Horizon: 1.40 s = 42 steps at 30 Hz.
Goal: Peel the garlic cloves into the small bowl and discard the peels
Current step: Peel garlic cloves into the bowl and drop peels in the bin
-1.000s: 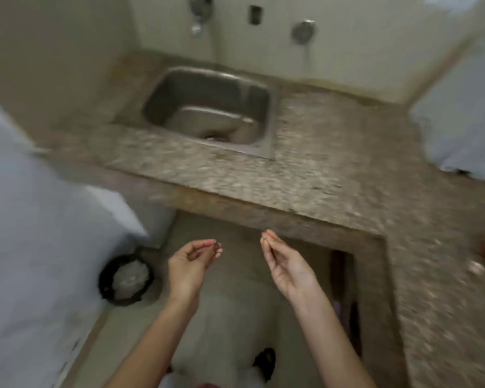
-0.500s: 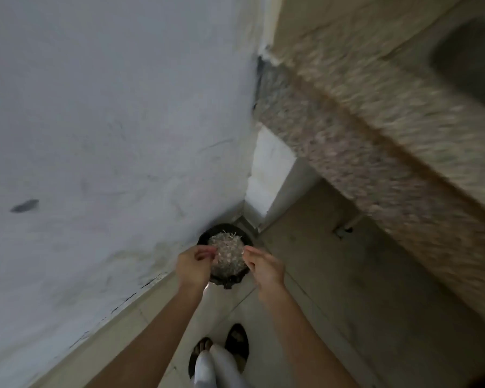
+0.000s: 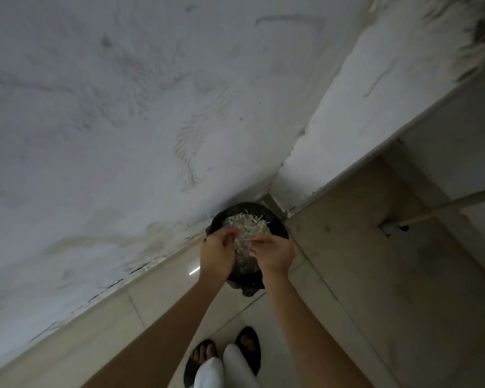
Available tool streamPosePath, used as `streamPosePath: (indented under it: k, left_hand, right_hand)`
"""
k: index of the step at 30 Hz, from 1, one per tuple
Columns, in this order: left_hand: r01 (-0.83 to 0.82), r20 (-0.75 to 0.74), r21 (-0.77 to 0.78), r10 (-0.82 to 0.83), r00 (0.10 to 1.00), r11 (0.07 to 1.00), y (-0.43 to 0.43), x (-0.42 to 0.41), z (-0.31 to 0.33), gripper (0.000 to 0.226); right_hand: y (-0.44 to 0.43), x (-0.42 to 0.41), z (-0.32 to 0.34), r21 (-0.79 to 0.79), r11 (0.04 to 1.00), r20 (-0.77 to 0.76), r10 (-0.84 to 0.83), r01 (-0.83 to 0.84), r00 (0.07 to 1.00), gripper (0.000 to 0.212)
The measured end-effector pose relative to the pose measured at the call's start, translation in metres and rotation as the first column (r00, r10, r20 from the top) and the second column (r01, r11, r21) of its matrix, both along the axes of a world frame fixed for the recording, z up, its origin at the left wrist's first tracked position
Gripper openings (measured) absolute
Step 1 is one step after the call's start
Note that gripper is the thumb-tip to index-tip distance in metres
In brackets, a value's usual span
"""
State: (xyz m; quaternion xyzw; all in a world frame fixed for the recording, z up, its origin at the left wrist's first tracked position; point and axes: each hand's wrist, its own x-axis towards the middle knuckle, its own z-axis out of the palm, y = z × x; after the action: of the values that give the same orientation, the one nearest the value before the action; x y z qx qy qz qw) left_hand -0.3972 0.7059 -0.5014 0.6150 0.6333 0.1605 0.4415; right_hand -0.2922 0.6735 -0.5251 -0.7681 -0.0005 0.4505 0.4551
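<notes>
A black waste bin [image 3: 252, 207] stands on the floor in the corner of the wall, filled with pale shredded scraps [image 3: 249, 224]. Both my hands hover right over its opening, close together. My left hand [image 3: 217, 254] has its fingers curled inward over the scraps; whether it holds any peel is hidden. My right hand [image 3: 275, 254] reaches its fingers leftward toward the left hand's fingertips, with nothing visible in it. The garlic cloves and the small bowl are out of view.
A white plaster wall [image 3: 123, 121] fills the left and top. Beige floor tiles [image 3: 361, 275] spread to the right, where a thin pipe [image 3: 445, 204] runs out of the floor. My feet in dark sandals [image 3: 224, 351] stand just below the bin.
The view swung from the sink and counter down to the bin in the corner. Both hands moved from in front of the counter to just over the bin and drew closer together.
</notes>
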Motion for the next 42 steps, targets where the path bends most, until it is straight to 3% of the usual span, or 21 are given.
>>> streamPosePath:
  k: [4,6,8,10,11,12,13,14,15,18,20,22,24,25,27,28,30,34,38,42]
  left_hand:
    - [0.358,0.073,0.071,-0.363,0.929,0.931,-0.017,0.005,-0.006,0.037]
    - [0.479,0.125,0.069,-0.484,0.866,0.875,-0.022,0.005,-0.01,0.039]
    - [0.487,0.173,-0.025,-0.476,0.862,0.873,-0.02,-0.004,-0.023,0.043]
    - [0.474,0.193,-0.024,-0.461,0.866,0.88,-0.018,-0.01,-0.041,0.048]
    - [0.471,0.279,-0.158,-0.418,0.864,0.868,-0.017,-0.006,-0.034,0.046]
    - [0.432,0.221,-0.123,-0.4,0.889,0.893,-0.017,-0.002,-0.027,0.043]
    - [0.446,0.146,0.015,-0.443,0.885,0.895,-0.019,-0.001,-0.026,0.042]
    - [0.495,0.157,-0.005,-0.488,0.859,0.869,-0.022,0.001,-0.019,0.043]
    - [0.54,0.141,-0.044,-0.529,0.837,0.841,-0.025,0.001,-0.017,0.044]
    - [0.354,0.157,-0.203,-0.327,0.932,0.913,-0.023,0.007,-0.009,0.049]
    - [0.323,0.252,-0.251,-0.261,0.932,0.913,-0.023,0.01,0.005,0.052]
    - [0.282,0.382,-0.261,-0.17,0.908,0.923,-0.027,0.01,0.017,0.06]
    - [0.198,0.417,-0.266,-0.072,0.906,0.944,-0.024,0.018,0.032,0.075]
    - [0.19,0.413,-0.264,-0.067,0.908,0.946,-0.027,0.02,0.044,0.077]
    - [0.219,0.386,-0.333,-0.079,0.919,0.917,-0.033,0.027,0.055,0.057]
    - [0.249,0.365,-0.386,-0.101,0.926,0.888,-0.037,0.027,0.055,0.049]
    - [0.231,0.263,-0.352,-0.141,0.954,0.907,-0.038,0.017,0.061,0.045]
    - [0.063,0.208,-0.311,0.004,0.978,0.948,-0.031,0.011,0.108,0.043]
    - [0.058,0.267,-0.24,0.009,0.964,0.969,-0.051,0.025,0.198,0.028]
    - [0.173,0.332,-0.134,-0.12,0.936,0.976,-0.105,0.054,0.3,0.026]
  right_hand:
    - [0.002,-0.006,0.004,-0.11,0.992,-0.105,-0.077,0.065,0.992,0.033]
    - [0.003,-0.004,0.016,-0.106,0.984,-0.263,-0.164,0.141,0.951,0.03]
    - [0.002,0.001,0.027,-0.048,0.971,-0.425,-0.234,0.236,0.875,0.023]
    - [-0.002,0.004,0.033,0.017,0.947,-0.526,-0.264,0.32,0.809,0.027]
    - [-0.004,0.006,0.033,0.022,0.934,-0.559,-0.285,0.357,0.779,0.031]
    - [-0.005,0.007,0.036,0.015,0.924,-0.576,-0.304,0.382,0.759,0.034]
    - [-0.007,0.007,0.04,0.025,0.92,-0.601,-0.298,0.39,0.742,0.035]
    - [-0.009,0.009,0.04,0.039,0.924,-0.607,-0.28,0.38,0.744,0.036]
    - [-0.011,0.011,0.041,0.054,0.926,-0.608,-0.267,0.374,0.748,0.036]
    - [-0.017,0.008,0.047,0.138,0.953,-0.493,-0.17,0.269,0.853,0.035]
    - [-0.024,-0.002,0.051,0.177,0.984,-0.257,0.057,-0.011,0.965,0.034]
    - [-0.032,-0.013,0.044,0.159,0.941,-0.081,0.315,-0.3,0.946,0.034]
    - [-0.033,-0.014,0.044,0.129,0.927,-0.099,0.364,-0.351,0.926,0.037]
    - [-0.032,-0.01,0.045,0.106,0.945,-0.147,0.321,-0.308,0.935,0.041]
    - [-0.027,-0.003,0.055,0.125,0.983,-0.312,0.169,-0.136,0.935,0.042]
    - [-0.026,0.0,0.063,0.172,0.985,-0.409,0.09,-0.02,0.908,0.04]
    - [-0.028,0.007,0.093,0.24,0.956,-0.53,-0.014,0.166,0.848,0.035]
    - [-0.051,0.021,0.15,0.293,0.912,-0.577,-0.07,0.287,0.814,0.032]
    - [-0.092,0.036,0.228,0.32,0.869,-0.57,-0.142,0.378,0.809,0.028]
    - [-0.157,0.055,0.318,0.367,0.78,-0.539,-0.265,0.506,0.8,0.026]
